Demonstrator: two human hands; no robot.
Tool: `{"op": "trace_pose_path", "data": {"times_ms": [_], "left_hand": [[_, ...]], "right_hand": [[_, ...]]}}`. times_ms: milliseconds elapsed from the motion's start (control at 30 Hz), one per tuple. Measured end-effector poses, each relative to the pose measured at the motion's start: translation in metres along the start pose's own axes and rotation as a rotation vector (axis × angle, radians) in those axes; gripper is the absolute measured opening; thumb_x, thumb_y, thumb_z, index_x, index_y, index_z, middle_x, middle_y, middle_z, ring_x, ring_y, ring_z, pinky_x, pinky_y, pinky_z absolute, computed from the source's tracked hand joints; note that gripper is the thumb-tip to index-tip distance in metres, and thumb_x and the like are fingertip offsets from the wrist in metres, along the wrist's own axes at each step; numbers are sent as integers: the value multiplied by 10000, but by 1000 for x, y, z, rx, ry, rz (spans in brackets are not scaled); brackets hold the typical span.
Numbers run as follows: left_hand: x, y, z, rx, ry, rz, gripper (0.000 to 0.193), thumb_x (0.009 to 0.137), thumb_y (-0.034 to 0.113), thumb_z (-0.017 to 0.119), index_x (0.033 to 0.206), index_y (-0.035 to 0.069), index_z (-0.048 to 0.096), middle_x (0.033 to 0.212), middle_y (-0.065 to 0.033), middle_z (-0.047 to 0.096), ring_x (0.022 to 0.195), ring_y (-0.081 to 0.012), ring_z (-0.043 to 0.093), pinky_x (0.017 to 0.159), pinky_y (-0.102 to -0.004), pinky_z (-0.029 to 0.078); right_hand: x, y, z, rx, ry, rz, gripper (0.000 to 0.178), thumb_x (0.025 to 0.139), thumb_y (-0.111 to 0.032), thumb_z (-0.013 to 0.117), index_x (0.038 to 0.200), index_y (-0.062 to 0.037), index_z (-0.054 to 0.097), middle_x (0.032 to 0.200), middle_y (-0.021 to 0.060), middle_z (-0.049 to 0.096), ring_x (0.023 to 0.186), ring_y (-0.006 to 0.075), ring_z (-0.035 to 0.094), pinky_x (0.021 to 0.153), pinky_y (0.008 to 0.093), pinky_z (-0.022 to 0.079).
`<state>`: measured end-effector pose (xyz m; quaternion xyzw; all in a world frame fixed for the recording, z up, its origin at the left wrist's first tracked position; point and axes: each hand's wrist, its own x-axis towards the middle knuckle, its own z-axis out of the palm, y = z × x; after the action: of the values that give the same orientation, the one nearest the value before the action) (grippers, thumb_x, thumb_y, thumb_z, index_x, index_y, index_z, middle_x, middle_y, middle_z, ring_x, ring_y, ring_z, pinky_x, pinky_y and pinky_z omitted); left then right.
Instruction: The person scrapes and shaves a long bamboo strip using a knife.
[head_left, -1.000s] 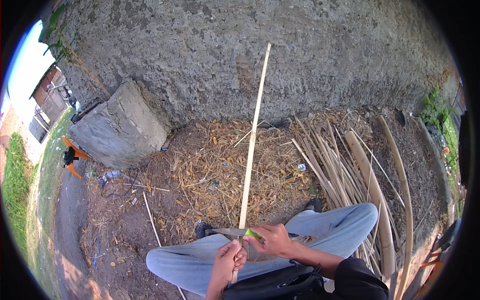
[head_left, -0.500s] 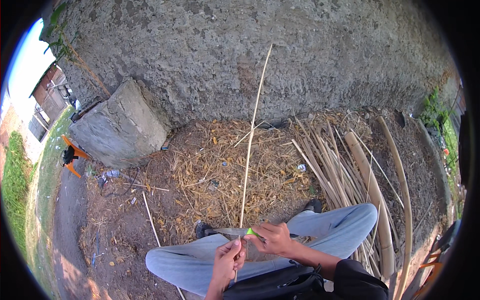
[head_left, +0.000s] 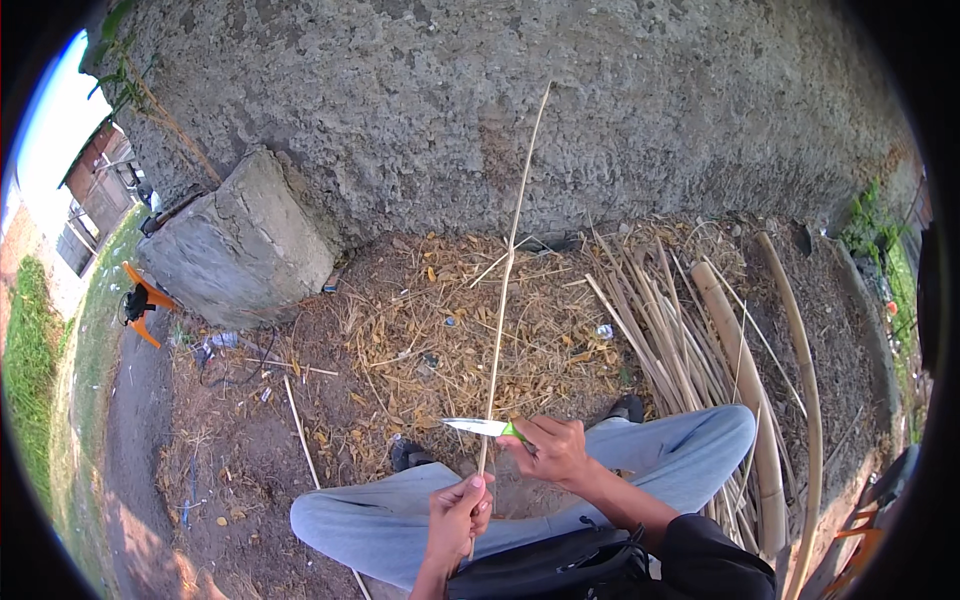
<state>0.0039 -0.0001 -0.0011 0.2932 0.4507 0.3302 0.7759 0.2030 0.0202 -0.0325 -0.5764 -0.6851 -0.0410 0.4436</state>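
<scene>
A long, thin bamboo strip (head_left: 503, 290) runs from my lap up toward the grey wall, its far end bending slightly to the right. My left hand (head_left: 460, 515) is closed around the strip near its lower end, thumb on top. My right hand (head_left: 550, 449) grips a knife (head_left: 476, 426) by its green handle. The blade points left and lies across the strip, a short way beyond my left hand. Whether its edge bites into the strip I cannot tell.
Several split bamboo strips (head_left: 665, 330) lie in a pile at the right, beside thick bamboo poles (head_left: 742, 380). A concrete block (head_left: 245, 248) stands at the left against the rough wall (head_left: 520, 130). Dry leaves cover the ground. Another thin strip (head_left: 302, 430) lies left of my knee.
My right hand and the knife have moved away from my left hand, up along the strip. The blade now shows brighter. My left hand keeps its hold.
</scene>
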Motion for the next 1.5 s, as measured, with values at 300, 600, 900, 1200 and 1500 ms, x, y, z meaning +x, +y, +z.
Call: {"op": "trace_pose_path", "data": {"times_ms": [300,600,900,1200,1500], "left_hand": [[2,-5,-5,4,-6,36,265,1015,211,595,1100,-37,632,643,9,468,451,-34,324,389,-222,223],[-4,-12,-6,41,1,7,249,1018,189,588,1120,-30,649,655,-3,491,461,-38,342,388,-224,243],[-8,-15,-9,64,22,0,237,1020,164,581,1131,-32,657,664,-8,496,468,-39,351,398,-224,252],[-1,-18,-9,70,-36,-20,301,1038,205,551,1180,-50,622,663,3,468,473,-37,338,406,-223,254],[-4,-6,-4,-7,-80,-73,350,1070,218,462,1232,-67,586,678,10,409,465,-38,316,400,-210,231]], "right_hand": [[17,15,6,29,67,-70,242,823,-313,784,842,-89,695,617,13,601,462,191,592,379,330,413],[48,51,6,-12,212,150,243,866,-298,754,804,-66,717,561,44,588,420,203,558,369,334,385],[91,108,4,-73,174,215,262,902,-312,729,817,-65,739,566,64,613,401,214,544,376,353,376],[76,94,-2,566,-14,713,374,968,-374,638,845,-28,712,539,44,542,442,121,476,441,265,358],[14,11,-15,191,-78,-16,222,864,-255,753,919,-44,712,634,44,613,469,181,592,427,319,437]]}}
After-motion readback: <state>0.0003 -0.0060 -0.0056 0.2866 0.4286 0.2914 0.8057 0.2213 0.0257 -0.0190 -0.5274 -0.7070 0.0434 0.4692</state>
